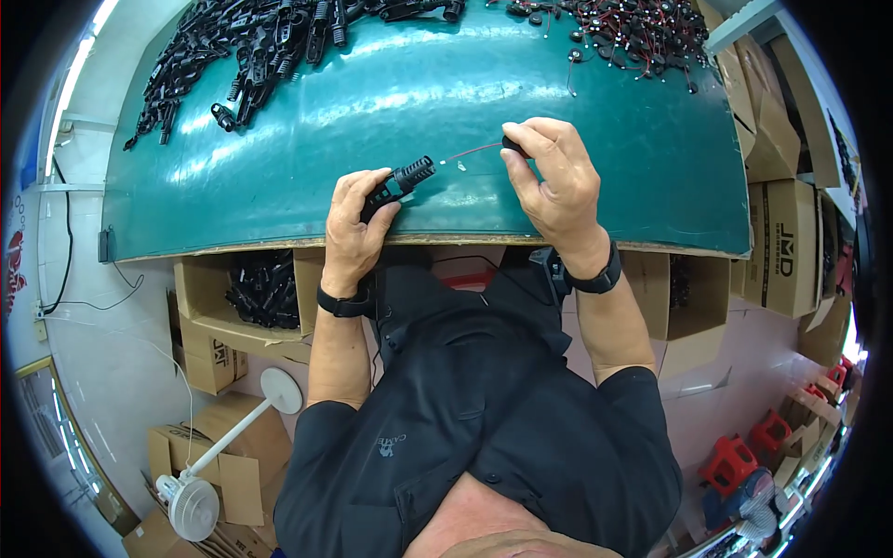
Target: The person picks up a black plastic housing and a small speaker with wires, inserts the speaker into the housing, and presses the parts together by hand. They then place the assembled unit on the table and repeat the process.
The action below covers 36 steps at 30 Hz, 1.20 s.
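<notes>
While the head camera looks down over a green table [279, 186], the left hand [356, 228] is closed around a black plastic handle piece [400, 180], whose ribbed end points up and to the right above the mat; the right hand [556, 181] pinches a small black round part [512, 144] between thumb and fingers, and a thin red wire [470, 152] runs from that part toward the ribbed end, its tip just short of it; both hands hover near the table's front edge. A pile of similar black handle pieces [251, 46] lies at the far left of the table; a heap of small wired parts [633, 28] lies at the far right; an open cardboard box [209, 298] under the table edge holds more black pieces; a white fan [200, 502] lies on the floor at lower left.
</notes>
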Tool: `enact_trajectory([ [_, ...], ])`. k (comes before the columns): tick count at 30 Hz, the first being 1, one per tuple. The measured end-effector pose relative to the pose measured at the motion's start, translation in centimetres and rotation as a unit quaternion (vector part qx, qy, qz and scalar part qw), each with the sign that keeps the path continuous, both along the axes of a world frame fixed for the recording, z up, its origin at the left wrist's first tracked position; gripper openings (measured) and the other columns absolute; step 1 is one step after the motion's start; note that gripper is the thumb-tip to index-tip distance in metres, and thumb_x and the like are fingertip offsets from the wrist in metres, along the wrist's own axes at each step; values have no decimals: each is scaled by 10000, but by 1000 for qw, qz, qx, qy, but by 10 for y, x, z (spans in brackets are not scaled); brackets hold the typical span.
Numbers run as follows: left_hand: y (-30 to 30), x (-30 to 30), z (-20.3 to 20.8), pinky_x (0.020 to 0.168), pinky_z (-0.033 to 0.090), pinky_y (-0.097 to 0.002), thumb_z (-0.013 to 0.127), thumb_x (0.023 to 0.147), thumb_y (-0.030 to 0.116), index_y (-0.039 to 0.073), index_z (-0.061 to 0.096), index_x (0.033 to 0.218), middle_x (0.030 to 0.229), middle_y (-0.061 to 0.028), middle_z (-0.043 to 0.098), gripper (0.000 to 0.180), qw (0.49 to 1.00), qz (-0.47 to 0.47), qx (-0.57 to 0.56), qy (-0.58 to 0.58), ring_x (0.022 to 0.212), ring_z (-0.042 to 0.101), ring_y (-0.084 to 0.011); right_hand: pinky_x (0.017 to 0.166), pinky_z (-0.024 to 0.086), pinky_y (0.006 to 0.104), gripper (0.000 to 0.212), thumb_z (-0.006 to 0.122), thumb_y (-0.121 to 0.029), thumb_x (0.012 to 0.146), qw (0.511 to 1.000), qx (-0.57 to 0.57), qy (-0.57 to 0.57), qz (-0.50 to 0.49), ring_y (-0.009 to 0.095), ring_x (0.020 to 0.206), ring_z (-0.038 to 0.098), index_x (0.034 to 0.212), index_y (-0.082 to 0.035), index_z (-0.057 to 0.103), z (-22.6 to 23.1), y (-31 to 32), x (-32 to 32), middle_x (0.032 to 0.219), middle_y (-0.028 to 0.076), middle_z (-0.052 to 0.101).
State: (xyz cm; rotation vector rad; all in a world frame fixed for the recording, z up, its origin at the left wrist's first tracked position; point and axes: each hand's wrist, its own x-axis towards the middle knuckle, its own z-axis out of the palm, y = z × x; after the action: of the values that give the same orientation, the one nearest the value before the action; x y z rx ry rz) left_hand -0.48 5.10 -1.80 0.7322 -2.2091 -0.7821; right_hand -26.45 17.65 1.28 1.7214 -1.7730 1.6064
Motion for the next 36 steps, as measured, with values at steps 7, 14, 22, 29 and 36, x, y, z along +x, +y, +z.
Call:
enact_trajectory([
  [7,-3,2,-6,1028,525,-398,809,850,-23,28,684,1302,1222,-158,677,471,999,-3,8,35,1146,653,-324,720,611,319,383,831,100,809,994,-83,58,30,246,890,721,1171,-1,756,2,-5,12,1077,118,703],
  [14,-8,14,-21,1097,490,-399,796,933,6,20,604,1346,1326,-140,627,455,986,-20,122,113,1217,620,-260,719,624,352,390,797,111,790,984,-114,99,89,281,915,724,1168,28,749,9,4,19,1120,153,679],
  [22,-13,17,-20,1186,433,-417,806,942,19,39,575,1344,1323,-126,614,464,978,-59,144,137,1271,614,-241,825,668,386,333,794,29,815,971,-174,85,143,285,943,719,1145,24,750,-2,2,38,1154,142,644],
  [29,-17,18,-23,1224,401,-457,825,930,26,48,583,1320,1306,-115,628,460,976,-85,135,149,1269,636,-250,854,674,381,302,796,16,816,967,-181,62,166,271,977,711,1115,7,756,-8,-1,51,1144,119,645],
  [36,-17,17,-23,1229,397,-469,833,921,21,55,585,1314,1298,-111,630,466,975,-89,135,149,1262,648,-254,861,672,380,310,794,7,804,969,-172,56,167,262,983,707,1111,-1,752,-15,-5,55,1144,115,650],
])
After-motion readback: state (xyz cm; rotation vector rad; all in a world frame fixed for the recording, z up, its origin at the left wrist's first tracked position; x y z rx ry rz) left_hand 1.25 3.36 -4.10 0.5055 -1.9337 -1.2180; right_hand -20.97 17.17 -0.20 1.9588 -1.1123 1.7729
